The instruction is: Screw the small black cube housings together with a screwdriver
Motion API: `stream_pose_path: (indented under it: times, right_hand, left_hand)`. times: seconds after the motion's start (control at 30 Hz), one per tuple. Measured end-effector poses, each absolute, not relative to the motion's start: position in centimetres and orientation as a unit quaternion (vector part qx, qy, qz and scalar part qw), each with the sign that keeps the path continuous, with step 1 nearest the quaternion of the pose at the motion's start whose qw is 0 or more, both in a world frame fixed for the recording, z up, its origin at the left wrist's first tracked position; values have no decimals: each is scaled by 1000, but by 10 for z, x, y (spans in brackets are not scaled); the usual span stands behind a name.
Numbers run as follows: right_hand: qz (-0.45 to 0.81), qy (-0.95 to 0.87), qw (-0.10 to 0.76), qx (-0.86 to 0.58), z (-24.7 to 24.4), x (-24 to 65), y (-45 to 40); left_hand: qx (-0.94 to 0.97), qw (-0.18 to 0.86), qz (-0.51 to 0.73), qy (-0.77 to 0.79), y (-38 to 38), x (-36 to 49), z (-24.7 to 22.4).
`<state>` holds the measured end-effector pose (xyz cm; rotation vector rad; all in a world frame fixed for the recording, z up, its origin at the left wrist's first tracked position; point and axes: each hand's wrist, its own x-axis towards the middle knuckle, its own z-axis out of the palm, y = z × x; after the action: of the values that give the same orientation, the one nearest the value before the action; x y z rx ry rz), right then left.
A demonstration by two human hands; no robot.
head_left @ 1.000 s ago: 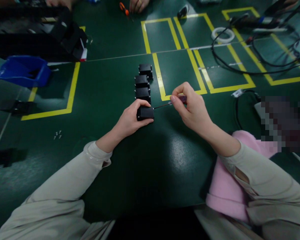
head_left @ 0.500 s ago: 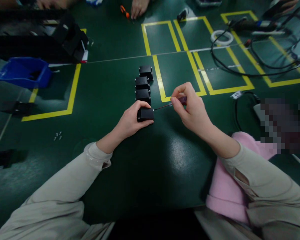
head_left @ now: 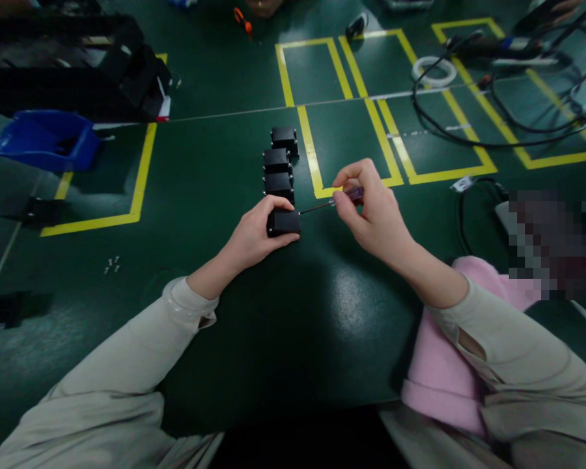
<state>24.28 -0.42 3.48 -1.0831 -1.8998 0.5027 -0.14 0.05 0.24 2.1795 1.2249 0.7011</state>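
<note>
My left hand (head_left: 254, 231) grips a small black box (head_left: 286, 223) on the green table, thumb along its near side and fingers over its far side. In my right hand (head_left: 371, 205) is a screwdriver (head_left: 355, 195) with a dark purple handle, held nearly flat. Its thin shaft points left, and the tip meets the right end of the box, near a corner. Beyond the held box stands a row of similar black boxes (head_left: 276, 160) with small shiny screws at their ends. Several loose screws (head_left: 111, 264) lie on the table to the left.
A blue bin (head_left: 46, 140) and a large black housing (head_left: 63, 71) stand at the left. Yellow tape (head_left: 312, 153) marks rectangles on the table. Black cables (head_left: 449, 133), a white ring (head_left: 433, 71) and a pink cloth (head_left: 439, 365) are at the right. Orange-handled pliers (head_left: 243, 21) lie at the back.
A co-worker's hand at the back has drawn away from beside the orange-handled tool, mostly out of view. My hands, the box and the screwdriver stay almost in place.
</note>
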Motion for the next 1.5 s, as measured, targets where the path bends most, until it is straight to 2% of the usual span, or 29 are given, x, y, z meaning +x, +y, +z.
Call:
stream_pose_path:
  times: [1.5]
  right_hand:
    - [190,-764,434,-438,35,242,-4]
  left_hand:
    - [809,266,253,459,1,-3,1]
